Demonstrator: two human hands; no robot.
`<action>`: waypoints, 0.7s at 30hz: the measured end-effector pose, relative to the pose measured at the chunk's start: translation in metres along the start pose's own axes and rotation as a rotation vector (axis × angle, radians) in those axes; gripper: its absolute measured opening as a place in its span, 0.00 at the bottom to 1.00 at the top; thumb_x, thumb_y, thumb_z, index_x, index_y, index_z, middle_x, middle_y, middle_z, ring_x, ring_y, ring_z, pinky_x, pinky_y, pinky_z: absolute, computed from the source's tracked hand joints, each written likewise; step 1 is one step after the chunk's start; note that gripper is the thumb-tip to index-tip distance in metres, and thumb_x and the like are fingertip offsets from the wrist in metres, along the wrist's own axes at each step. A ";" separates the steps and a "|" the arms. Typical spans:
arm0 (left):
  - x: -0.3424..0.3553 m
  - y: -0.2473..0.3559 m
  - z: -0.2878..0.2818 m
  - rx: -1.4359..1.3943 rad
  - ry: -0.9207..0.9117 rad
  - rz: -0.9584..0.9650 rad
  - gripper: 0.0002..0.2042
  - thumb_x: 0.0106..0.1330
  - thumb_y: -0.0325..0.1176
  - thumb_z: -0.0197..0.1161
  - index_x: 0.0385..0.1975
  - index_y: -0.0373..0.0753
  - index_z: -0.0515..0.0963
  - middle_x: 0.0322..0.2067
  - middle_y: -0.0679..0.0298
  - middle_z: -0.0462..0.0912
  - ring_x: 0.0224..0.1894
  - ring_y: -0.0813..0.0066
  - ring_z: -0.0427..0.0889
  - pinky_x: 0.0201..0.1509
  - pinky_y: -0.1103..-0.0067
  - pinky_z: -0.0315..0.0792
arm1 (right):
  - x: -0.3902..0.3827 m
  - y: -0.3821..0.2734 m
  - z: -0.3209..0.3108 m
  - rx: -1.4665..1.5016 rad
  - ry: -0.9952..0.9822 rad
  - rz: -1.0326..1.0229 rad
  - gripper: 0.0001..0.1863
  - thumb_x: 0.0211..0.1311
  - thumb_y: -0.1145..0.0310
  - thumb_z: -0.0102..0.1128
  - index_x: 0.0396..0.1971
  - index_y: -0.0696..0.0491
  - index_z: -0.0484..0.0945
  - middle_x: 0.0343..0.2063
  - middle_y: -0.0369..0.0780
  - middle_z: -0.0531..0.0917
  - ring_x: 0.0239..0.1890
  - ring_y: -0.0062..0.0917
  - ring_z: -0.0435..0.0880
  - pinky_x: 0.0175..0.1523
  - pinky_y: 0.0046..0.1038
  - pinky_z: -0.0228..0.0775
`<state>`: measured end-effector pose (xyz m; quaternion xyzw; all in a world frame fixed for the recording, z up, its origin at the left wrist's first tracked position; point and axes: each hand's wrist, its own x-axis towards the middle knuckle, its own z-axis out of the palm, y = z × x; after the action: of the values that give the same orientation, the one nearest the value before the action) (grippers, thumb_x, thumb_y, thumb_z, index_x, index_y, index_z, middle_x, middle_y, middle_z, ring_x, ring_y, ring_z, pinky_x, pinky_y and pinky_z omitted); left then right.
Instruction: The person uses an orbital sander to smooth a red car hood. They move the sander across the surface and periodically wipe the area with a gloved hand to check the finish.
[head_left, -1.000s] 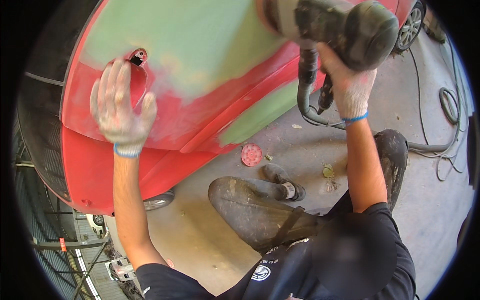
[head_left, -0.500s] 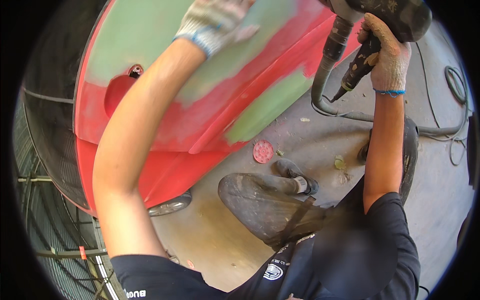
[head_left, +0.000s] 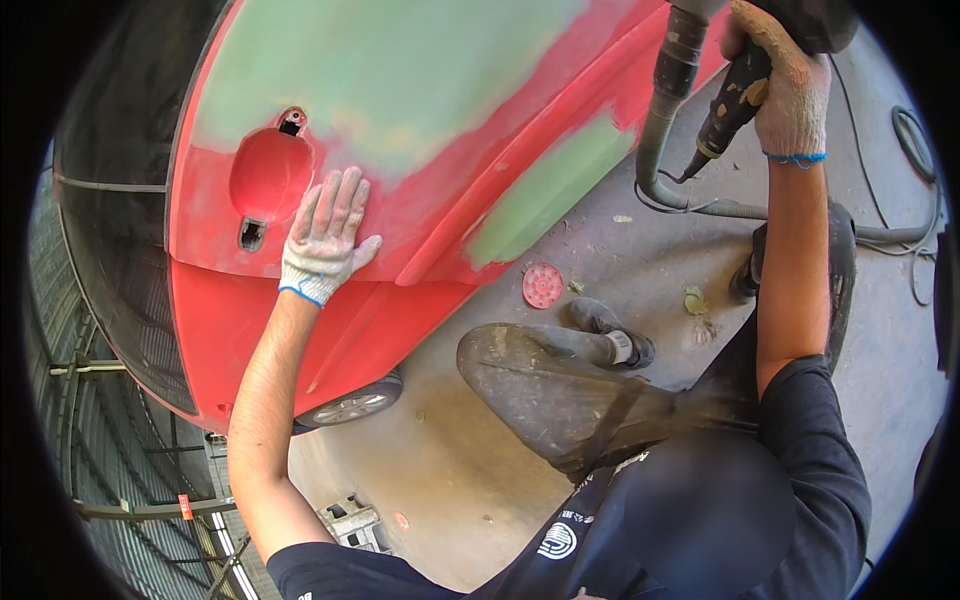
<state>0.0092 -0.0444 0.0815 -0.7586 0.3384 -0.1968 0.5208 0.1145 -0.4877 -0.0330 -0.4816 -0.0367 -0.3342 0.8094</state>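
Observation:
My gloved left hand lies open, fingers extended, on the sanded red car door, just below and right of the handle recess. The door carries large patches of light green filler and has small openings at each end of the recess. At the upper right, my gloved right hand grips a black power sander, which is partly cut off by the frame's edge. A grey hose with a thin cable hangs from the tool and runs off to the right.
On the concrete floor are a red perforated disc, a leaf, coiled hoses and a grey plastic item at lower left. My bent legs are below the door. A car wheel and metal framework show left.
My left hand swept up across the green patch, then came down to rest on the red area beside the recess. My right hand and sander have shifted up and to the right.

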 end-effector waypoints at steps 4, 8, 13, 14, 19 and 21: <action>0.086 0.012 -0.004 0.009 0.078 -0.049 0.43 0.55 0.59 0.67 0.69 0.42 0.66 0.71 0.63 0.65 0.71 0.65 0.64 0.77 0.69 0.56 | -0.001 0.000 -0.001 -0.023 -0.033 0.021 0.11 0.57 0.63 0.62 0.22 0.55 0.80 0.18 0.33 0.77 0.20 0.17 0.74 0.26 0.21 0.61; 0.167 0.024 -0.010 0.042 0.104 -0.112 0.43 0.58 0.60 0.64 0.70 0.42 0.65 0.72 0.66 0.62 0.74 0.69 0.60 0.79 0.72 0.50 | -0.003 0.000 0.001 0.025 -0.027 0.058 0.11 0.57 0.63 0.62 0.23 0.55 0.80 0.18 0.33 0.78 0.20 0.17 0.75 0.26 0.21 0.61; 0.167 0.030 -0.009 0.053 0.087 -0.106 0.42 0.59 0.62 0.61 0.71 0.44 0.64 0.73 0.68 0.61 0.76 0.71 0.56 0.80 0.73 0.44 | -0.010 0.004 0.004 0.046 -0.040 0.047 0.12 0.57 0.62 0.62 0.23 0.55 0.81 0.18 0.34 0.78 0.21 0.17 0.75 0.27 0.21 0.62; 0.166 0.032 -0.008 0.051 0.087 -0.104 0.42 0.60 0.62 0.60 0.72 0.45 0.64 0.73 0.69 0.61 0.76 0.71 0.55 0.80 0.73 0.43 | -0.011 0.006 0.004 0.047 -0.051 0.044 0.12 0.57 0.62 0.62 0.23 0.55 0.81 0.18 0.34 0.78 0.21 0.17 0.75 0.27 0.21 0.62; 0.075 0.033 0.003 0.039 0.028 -0.062 0.43 0.59 0.63 0.60 0.72 0.45 0.63 0.75 0.66 0.57 0.78 0.70 0.52 0.80 0.72 0.45 | -0.022 -0.009 0.016 -0.037 -0.118 0.085 0.11 0.58 0.63 0.62 0.25 0.56 0.81 0.19 0.34 0.78 0.22 0.17 0.76 0.28 0.20 0.62; 0.046 0.036 0.012 0.051 0.021 -0.056 0.43 0.59 0.62 0.61 0.73 0.45 0.63 0.76 0.66 0.56 0.78 0.69 0.52 0.80 0.72 0.45 | -0.022 0.005 0.011 -0.011 -0.199 0.043 0.09 0.57 0.67 0.63 0.31 0.58 0.81 0.23 0.35 0.80 0.26 0.17 0.78 0.29 0.21 0.66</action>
<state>0.0379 -0.0782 0.0408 -0.7522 0.3174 -0.2276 0.5307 0.1035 -0.4656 -0.0395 -0.5176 -0.1045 -0.2675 0.8060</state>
